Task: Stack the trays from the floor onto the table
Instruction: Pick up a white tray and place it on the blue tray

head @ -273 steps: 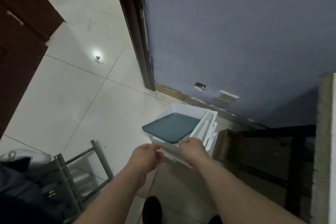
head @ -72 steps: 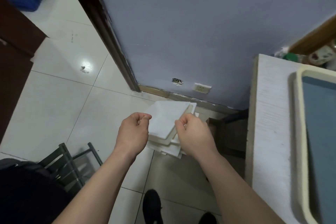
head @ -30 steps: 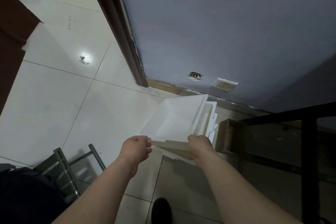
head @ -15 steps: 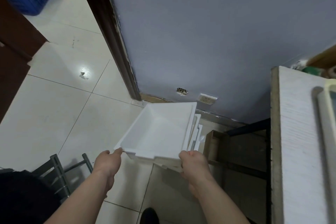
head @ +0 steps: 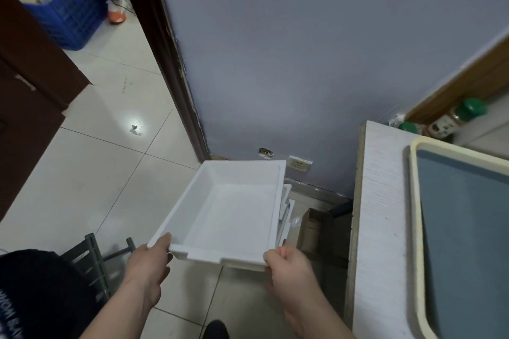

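I hold a deep white tray [head: 234,209] level in the air above the floor, near the blue wall. My left hand [head: 150,264] grips its near left corner and my right hand [head: 289,267] grips its near right corner. Edges of more white trays [head: 286,209] show on the floor behind its right side. On the white table [head: 380,228] at the right lies a blue tray with a cream rim [head: 465,231].
A cardboard box [head: 314,228] sits on the floor under the table. A metal rack [head: 96,259] stands at my lower left. Bottles [head: 446,121] stand at the table's far end. A blue crate [head: 63,5] and someone's foot are beyond the doorway.
Both hands took hold of the white tray and lifted it off the floor stack toward me. My view has risen and turned right, so the table and its blue tray show more.
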Action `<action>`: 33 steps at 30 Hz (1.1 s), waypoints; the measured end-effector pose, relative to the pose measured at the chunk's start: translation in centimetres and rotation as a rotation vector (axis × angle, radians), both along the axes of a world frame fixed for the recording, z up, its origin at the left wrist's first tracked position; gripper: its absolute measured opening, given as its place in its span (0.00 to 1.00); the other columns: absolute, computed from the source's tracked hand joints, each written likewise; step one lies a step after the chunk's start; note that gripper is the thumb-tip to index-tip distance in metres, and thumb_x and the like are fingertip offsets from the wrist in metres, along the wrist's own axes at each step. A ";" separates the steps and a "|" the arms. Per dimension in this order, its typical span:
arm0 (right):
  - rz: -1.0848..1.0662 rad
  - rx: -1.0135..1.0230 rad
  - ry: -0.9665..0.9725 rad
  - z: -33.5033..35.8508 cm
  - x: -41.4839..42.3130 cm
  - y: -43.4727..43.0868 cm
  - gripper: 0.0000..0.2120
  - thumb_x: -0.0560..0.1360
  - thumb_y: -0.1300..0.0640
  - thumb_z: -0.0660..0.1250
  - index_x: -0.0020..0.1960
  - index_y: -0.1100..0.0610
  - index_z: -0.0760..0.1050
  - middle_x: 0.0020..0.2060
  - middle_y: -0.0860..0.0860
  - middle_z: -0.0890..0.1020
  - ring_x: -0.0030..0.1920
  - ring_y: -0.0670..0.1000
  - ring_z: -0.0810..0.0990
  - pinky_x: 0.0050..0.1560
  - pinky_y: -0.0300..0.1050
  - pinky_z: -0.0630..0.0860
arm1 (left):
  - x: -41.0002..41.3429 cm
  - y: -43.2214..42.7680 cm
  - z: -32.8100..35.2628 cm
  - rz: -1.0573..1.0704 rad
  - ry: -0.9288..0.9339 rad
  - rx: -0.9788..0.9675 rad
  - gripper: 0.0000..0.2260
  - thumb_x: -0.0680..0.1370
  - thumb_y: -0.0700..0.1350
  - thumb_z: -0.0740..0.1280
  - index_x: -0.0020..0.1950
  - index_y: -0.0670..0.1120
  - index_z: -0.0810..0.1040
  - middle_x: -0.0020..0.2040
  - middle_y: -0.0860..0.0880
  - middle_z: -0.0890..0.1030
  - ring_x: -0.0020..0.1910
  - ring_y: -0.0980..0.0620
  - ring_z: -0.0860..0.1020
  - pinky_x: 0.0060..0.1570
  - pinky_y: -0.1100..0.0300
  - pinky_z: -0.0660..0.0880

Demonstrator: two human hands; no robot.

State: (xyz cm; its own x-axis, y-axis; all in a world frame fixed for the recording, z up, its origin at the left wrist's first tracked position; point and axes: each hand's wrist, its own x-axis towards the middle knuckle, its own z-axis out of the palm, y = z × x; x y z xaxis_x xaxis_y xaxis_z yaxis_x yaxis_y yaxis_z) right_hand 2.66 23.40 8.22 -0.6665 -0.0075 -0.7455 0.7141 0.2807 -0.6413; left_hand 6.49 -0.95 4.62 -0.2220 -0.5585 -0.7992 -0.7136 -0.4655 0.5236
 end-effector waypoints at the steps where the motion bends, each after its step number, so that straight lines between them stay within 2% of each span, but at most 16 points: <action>1: 0.007 -0.007 0.009 0.8 0.3 0.3 0.09 0.64 0.51 0.65 0.35 0.51 0.64 0.29 0.51 0.65 0.31 0.50 0.62 0.35 0.50 0.60 | 0.4 0.1 0.7 0.004 0.006 -0.008 0.09 0.80 0.49 0.68 0.53 0.44 0.78 0.47 0.46 0.81 0.50 0.45 0.80 0.57 0.48 0.75; 5: 0.089 0.012 0.066 4.2 1.1 1.7 0.09 0.69 0.50 0.67 0.36 0.52 0.68 0.26 0.47 0.71 0.33 0.51 0.71 0.37 0.51 0.72 | 2.2 0.4 3.4 0.021 0.073 -0.037 0.10 0.80 0.41 0.67 0.58 0.39 0.79 0.48 0.40 0.79 0.47 0.44 0.77 0.57 0.48 0.77; 7: 0.123 0.004 0.068 5.6 1.4 2.4 0.09 0.71 0.49 0.67 0.37 0.51 0.69 0.25 0.44 0.72 0.33 0.49 0.73 0.43 0.55 0.79 | 3.1 0.7 5.2 0.004 0.109 -0.053 0.08 0.79 0.39 0.66 0.55 0.37 0.80 0.50 0.37 0.80 0.47 0.42 0.79 0.59 0.47 0.78; 9: 0.144 -0.007 0.089 7.0 1.5 3.2 0.09 0.70 0.48 0.66 0.37 0.50 0.69 0.25 0.45 0.71 0.32 0.49 0.71 0.42 0.53 0.76 | 3.8 1.5 7.2 -0.017 0.132 -0.083 0.06 0.79 0.39 0.66 0.51 0.39 0.81 0.49 0.37 0.80 0.45 0.41 0.80 0.62 0.44 0.77; 12: 0.146 -0.042 0.132 9.0 1.6 4.3 0.09 0.67 0.46 0.65 0.37 0.51 0.68 0.24 0.44 0.69 0.29 0.47 0.68 0.40 0.51 0.73 | 4.9 2.8 10.1 -0.045 0.160 -0.181 0.06 0.75 0.45 0.68 0.44 0.45 0.84 0.50 0.35 0.84 0.44 0.40 0.85 0.61 0.38 0.77; 15: 0.164 -0.029 0.188 10.6 1.8 5.6 0.13 0.66 0.40 0.65 0.36 0.49 0.69 0.27 0.45 0.70 0.30 0.46 0.71 0.53 0.60 0.82 | 5.8 4.0 12.1 -0.089 0.156 -0.309 0.09 0.70 0.55 0.70 0.42 0.52 0.86 0.46 0.39 0.86 0.46 0.38 0.86 0.57 0.36 0.79; 18: 0.150 -0.020 0.241 12.5 2.0 7.1 0.15 0.67 0.36 0.64 0.35 0.47 0.70 0.27 0.46 0.69 0.32 0.47 0.70 0.55 0.63 0.80 | 5.6 6.0 14.6 -0.112 0.239 -0.421 0.12 0.80 0.52 0.67 0.45 0.45 0.84 0.44 0.40 0.86 0.46 0.40 0.85 0.56 0.44 0.79; 20: 0.120 -0.023 0.278 13.7 2.3 8.4 0.18 0.70 0.38 0.66 0.37 0.52 0.68 0.27 0.49 0.69 0.31 0.49 0.71 0.54 0.64 0.80 | 5.2 7.5 16.2 -0.114 0.267 -0.464 0.13 0.83 0.49 0.64 0.46 0.43 0.83 0.43 0.42 0.86 0.41 0.51 0.85 0.48 0.61 0.81; 22: 0.111 0.010 0.302 14.5 2.6 9.8 0.21 0.68 0.35 0.64 0.43 0.53 0.69 0.29 0.56 0.73 0.33 0.53 0.77 0.55 0.64 0.81 | 5.0 9.0 17.5 -0.123 0.293 -0.529 0.12 0.84 0.46 0.63 0.46 0.43 0.82 0.39 0.44 0.84 0.34 0.62 0.81 0.34 0.79 0.74; 24: 0.014 0.007 0.309 15.4 2.8 11.5 0.24 0.63 0.33 0.65 0.42 0.53 0.70 0.28 0.57 0.75 0.34 0.54 0.76 0.54 0.65 0.81 | 4.9 10.5 18.1 -0.154 0.349 -0.578 0.11 0.83 0.47 0.65 0.46 0.44 0.83 0.37 0.42 0.83 0.36 0.62 0.82 0.38 0.77 0.75; 26: -0.077 -0.025 0.339 16.2 3.3 13.8 0.25 0.60 0.33 0.66 0.40 0.54 0.70 0.26 0.56 0.74 0.32 0.52 0.73 0.46 0.59 0.80 | 4.6 12.1 19.1 -0.186 0.382 -0.569 0.08 0.80 0.49 0.69 0.45 0.47 0.84 0.40 0.42 0.85 0.41 0.46 0.83 0.42 0.63 0.81; 28: -0.110 0.000 0.398 16.3 3.7 16.9 0.22 0.63 0.38 0.71 0.41 0.55 0.71 0.24 0.58 0.74 0.30 0.50 0.72 0.37 0.47 0.72 | 4.2 14.0 20.4 -0.293 0.395 -0.579 0.09 0.71 0.57 0.71 0.43 0.53 0.85 0.34 0.44 0.84 0.38 0.42 0.82 0.40 0.62 0.78; 30: -0.171 0.088 0.526 16.1 3.8 20.1 0.13 0.75 0.54 0.75 0.39 0.57 0.73 0.20 0.58 0.71 0.25 0.50 0.70 0.30 0.39 0.67 | 3.3 16.6 21.8 -0.387 0.430 -0.585 0.11 0.66 0.60 0.69 0.42 0.56 0.84 0.26 0.49 0.81 0.30 0.45 0.79 0.28 0.69 0.72; 31: -0.207 0.186 0.629 15.9 3.9 21.3 0.12 0.78 0.62 0.72 0.38 0.55 0.75 0.19 0.56 0.73 0.22 0.45 0.70 0.29 0.35 0.70 | 3.0 18.0 22.6 -0.426 0.449 -0.569 0.10 0.65 0.59 0.70 0.42 0.57 0.83 0.24 0.50 0.79 0.25 0.48 0.76 0.24 0.71 0.69; 32: -0.231 0.263 0.782 15.9 4.6 22.6 0.13 0.79 0.60 0.70 0.36 0.50 0.78 0.21 0.48 0.78 0.24 0.40 0.75 0.36 0.26 0.73 | 2.7 19.6 23.1 -0.459 0.479 -0.565 0.08 0.66 0.57 0.73 0.41 0.57 0.83 0.23 0.50 0.78 0.21 0.51 0.74 0.22 0.72 0.67; 33: -0.209 0.322 0.865 15.9 5.0 24.1 0.12 0.78 0.53 0.69 0.37 0.41 0.80 0.28 0.37 0.83 0.31 0.31 0.78 0.42 0.16 0.68 | 2.4 21.1 23.5 -0.488 0.501 -0.560 0.06 0.68 0.54 0.78 0.40 0.56 0.83 0.22 0.49 0.78 0.19 0.56 0.71 0.21 0.73 0.66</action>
State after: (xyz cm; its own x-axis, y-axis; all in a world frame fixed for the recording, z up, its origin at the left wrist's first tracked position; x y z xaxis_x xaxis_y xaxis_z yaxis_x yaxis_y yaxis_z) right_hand 7.70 47.51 24.09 -0.9535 0.2947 0.0629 0.0825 0.4561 -0.8861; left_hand 8.86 20.18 28.14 -0.7865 -0.5899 -0.1828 -0.3914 0.2472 0.8864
